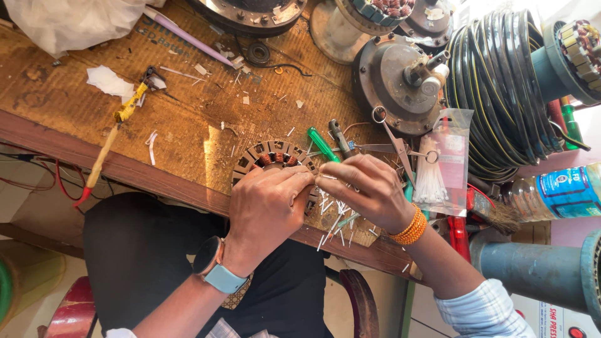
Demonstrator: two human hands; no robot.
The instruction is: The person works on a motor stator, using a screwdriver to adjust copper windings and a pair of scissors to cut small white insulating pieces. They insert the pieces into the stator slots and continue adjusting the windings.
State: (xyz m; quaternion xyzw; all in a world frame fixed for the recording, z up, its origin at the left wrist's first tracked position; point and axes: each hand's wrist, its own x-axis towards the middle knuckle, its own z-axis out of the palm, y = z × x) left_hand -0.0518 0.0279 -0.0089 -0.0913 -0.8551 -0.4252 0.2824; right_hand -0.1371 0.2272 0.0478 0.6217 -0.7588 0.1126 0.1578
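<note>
A round motor stator (272, 155) with copper windings lies near the front edge of the wooden workbench (75, 106). My left hand (269, 203), with a watch on its wrist, rests over the stator's near side and grips it. My right hand (363, 188), with an orange bead bracelet, pinches a thin white strip (327, 177) at the stator's right rim, its fingertips touching those of the left hand. Several more white strips (335, 219) lie scattered under the hands. Much of the stator is hidden by the hands.
A green-handled screwdriver (322, 144), scissors (394, 141) and a clear bag of white ties (438, 169) lie just beyond my right hand. Behind are a round motor housing (397, 81), a coil of black-and-yellow cable (501, 87) and a plastic bottle (557, 194). A yellow-taped tool (119, 134) lies left.
</note>
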